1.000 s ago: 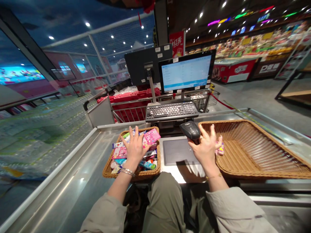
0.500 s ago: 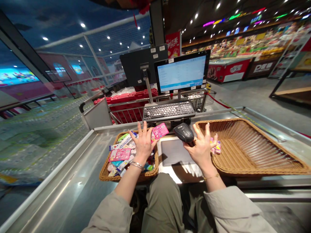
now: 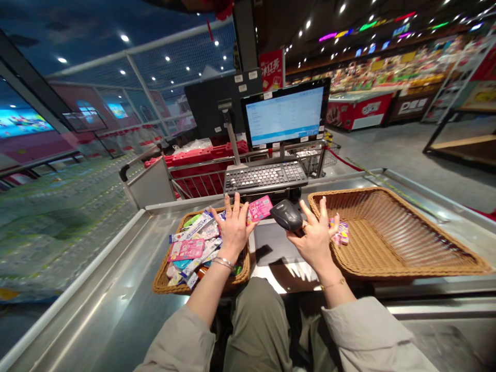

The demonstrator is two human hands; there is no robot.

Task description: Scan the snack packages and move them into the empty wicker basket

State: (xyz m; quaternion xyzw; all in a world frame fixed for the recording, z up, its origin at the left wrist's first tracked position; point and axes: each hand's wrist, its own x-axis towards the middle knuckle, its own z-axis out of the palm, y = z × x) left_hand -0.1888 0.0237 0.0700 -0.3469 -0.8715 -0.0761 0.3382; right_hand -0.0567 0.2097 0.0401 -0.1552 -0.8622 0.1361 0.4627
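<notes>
My left hand (image 3: 233, 228) is over the small wicker basket (image 3: 163, 281), which is full of several colourful packets. It pinches a pink packet (image 3: 259, 208) at the fingertips, held out to the right beside the scanner. My right hand (image 3: 315, 236) grips a black barcode scanner (image 3: 287, 214) between thumb and forefinger, with the other fingers spread. The scanner points left at the pink packet, above a grey pad (image 3: 271, 243). A small colourful packet (image 3: 340, 232) lies inside the large wicker basket (image 3: 406, 268), just right of my right hand.
A keyboard (image 3: 265, 176) and a lit monitor (image 3: 285, 114) stand behind the pad. Behind the counter is a shopping trolley (image 3: 186, 181) with red crates. The steel counter (image 3: 116, 310) runs on both sides. My legs are under the front edge.
My left hand lifted the pink packet out of the small basket and carried it right toward the scanner. My right hand let go of the small packet, which now lies in the large basket.
</notes>
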